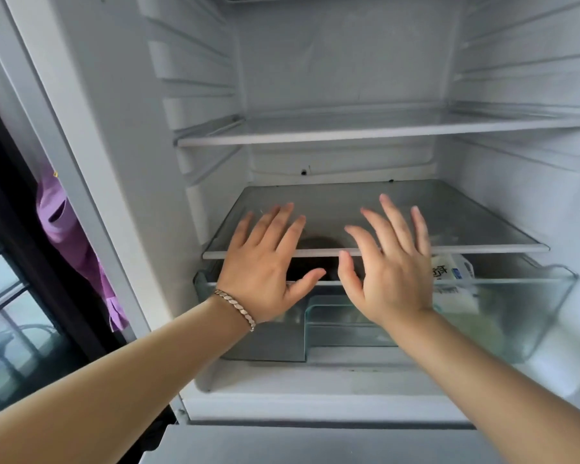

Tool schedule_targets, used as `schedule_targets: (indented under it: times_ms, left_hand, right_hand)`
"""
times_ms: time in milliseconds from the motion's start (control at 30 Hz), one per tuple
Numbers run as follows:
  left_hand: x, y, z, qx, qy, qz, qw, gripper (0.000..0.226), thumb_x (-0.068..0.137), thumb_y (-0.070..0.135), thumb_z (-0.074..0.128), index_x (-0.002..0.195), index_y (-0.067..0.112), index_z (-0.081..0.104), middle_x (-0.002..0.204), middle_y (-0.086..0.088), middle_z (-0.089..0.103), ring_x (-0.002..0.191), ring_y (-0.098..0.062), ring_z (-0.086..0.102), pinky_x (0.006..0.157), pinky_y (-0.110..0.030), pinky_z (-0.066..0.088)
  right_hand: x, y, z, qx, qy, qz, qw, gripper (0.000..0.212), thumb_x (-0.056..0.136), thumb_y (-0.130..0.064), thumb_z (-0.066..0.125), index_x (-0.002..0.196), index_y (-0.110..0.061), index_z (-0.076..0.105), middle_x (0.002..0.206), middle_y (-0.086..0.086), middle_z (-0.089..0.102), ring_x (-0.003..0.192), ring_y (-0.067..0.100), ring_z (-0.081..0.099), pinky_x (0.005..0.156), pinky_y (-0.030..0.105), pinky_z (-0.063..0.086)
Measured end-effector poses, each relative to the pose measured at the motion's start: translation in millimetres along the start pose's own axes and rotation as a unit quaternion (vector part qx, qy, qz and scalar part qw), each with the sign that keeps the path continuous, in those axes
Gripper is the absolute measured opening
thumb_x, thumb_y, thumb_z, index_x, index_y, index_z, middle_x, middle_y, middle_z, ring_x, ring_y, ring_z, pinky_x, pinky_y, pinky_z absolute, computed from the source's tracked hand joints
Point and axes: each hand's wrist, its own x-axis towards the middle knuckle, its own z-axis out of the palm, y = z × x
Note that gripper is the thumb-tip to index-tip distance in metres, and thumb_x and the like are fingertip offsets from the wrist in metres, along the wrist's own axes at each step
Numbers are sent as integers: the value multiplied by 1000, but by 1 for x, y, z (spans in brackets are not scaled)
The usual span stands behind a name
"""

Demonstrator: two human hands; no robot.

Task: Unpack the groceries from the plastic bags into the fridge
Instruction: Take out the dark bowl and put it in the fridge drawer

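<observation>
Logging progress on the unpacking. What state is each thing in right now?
Fridge: open.
Upper shelf: bare.
Lower shelf: bare.
Drawer: holds a white carton.
Left hand: open, empty.
Right hand: open, empty.

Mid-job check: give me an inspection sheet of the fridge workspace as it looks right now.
Surface: lower glass shelf bare; upper glass shelf bare.
Job's things: white printed carton and a dark item, too hidden to identify, lie in the clear crisper drawer; no plastic bags in view.
Clutter: nothing seen.
Grips: left hand and right hand both open, fingers spread, holding nothing, in front of the lower shelf edge.
Cables: nothing seen.
Surroundings: purple cloth hanging left of the fridge; bracelet on left wrist.
</observation>
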Motion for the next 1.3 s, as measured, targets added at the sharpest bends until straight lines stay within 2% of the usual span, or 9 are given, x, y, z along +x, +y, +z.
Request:
schedule_targets:
  times_ms: [400, 567, 700, 767, 833, 933, 1033, 1133, 1300]
  left_hand:
    - [32, -6, 49, 69, 82, 112, 988, 49, 87, 54, 43, 111, 17, 65, 114, -6, 68, 99, -24, 66, 93, -48, 41]
    - [39, -2, 40, -30, -47, 90, 994, 46, 84, 48, 40, 108, 17, 65, 106, -5, 69, 90, -24, 68, 79, -36, 54]
    - [34, -2, 15, -87, -151, 10, 985, 44, 92, 39, 51, 129, 15, 50, 133, -2, 48, 123, -22, 45, 105, -31, 33]
    - [24, 0, -2, -123, -150, -71, 978, 36, 92, 28, 53, 125, 15, 49, 129, -2, 46, 120, -22, 43, 102, -30, 33]
    - [9, 7, -28, -155, -125, -157, 967, 22, 91, 22, 51, 112, 14, 55, 115, -3, 53, 104, -24, 53, 89, -31, 42]
    - [-14, 10, -62, -109, -191, -241, 945, 12, 91, 25, 45, 87, 19, 55, 93, -4, 61, 86, -26, 58, 69, -27, 44]
    - [-59, 10, -99, -24, -234, -303, 924, 16, 93, 32, 44, 89, 21, 55, 91, -1, 58, 90, -25, 59, 71, -27, 44]
    - [-119, 14, -130, 28, -270, -388, 881, 22, 93, 32, 42, 92, 17, 58, 91, 0, 56, 89, -26, 58, 69, -27, 43]
    - [-226, 39, -208, 74, -320, -525, 785, 26, 90, 29, 43, 103, 17, 61, 110, -4, 63, 98, -27, 59, 74, -29, 45]
  right_hand:
    - [10, 30, 49, -15, 99, -109, 989, 33, 91, -28, 45, 73, -15, 70, 84, 0, 71, 95, 18, 55, 99, 40, 34]
    - [13, 32, 55, 2, 47, -129, 991, 42, 97, -32, 40, 74, -15, 69, 81, 0, 70, 89, 18, 52, 77, 30, 40]
    - [15, 21, 39, 30, -42, -67, 996, 33, 88, -32, 48, 69, -14, 68, 73, 0, 66, 82, 18, 53, 71, 28, 36]
    - [24, 10, 21, 90, -94, -22, 991, 33, 85, -31, 48, 64, -13, 66, 65, 0, 62, 69, 22, 56, 62, 30, 37]
    - [36, -9, -5, 146, -164, -4, 975, 35, 87, -33, 47, 64, -12, 62, 62, 3, 61, 61, 28, 60, 51, 27, 34]
    - [49, -40, -31, 170, -266, -60, 947, 33, 96, -37, 42, 85, -15, 64, 86, 6, 68, 85, 31, 62, 58, 29, 30]
    - [52, -77, -59, 227, -384, -87, 891, 28, 95, -38, 43, 95, -18, 62, 99, 5, 67, 95, 29, 60, 66, 31, 38]
    - [40, -118, -89, 214, -491, -198, 821, 27, 91, -38, 49, 103, -19, 63, 108, 5, 65, 101, 29, 60, 72, 30, 42]
    - [17, -196, -159, 240, -520, -360, 736, 28, 91, -36, 50, 106, -18, 64, 114, 4, 63, 105, 27, 59, 79, 33, 45]
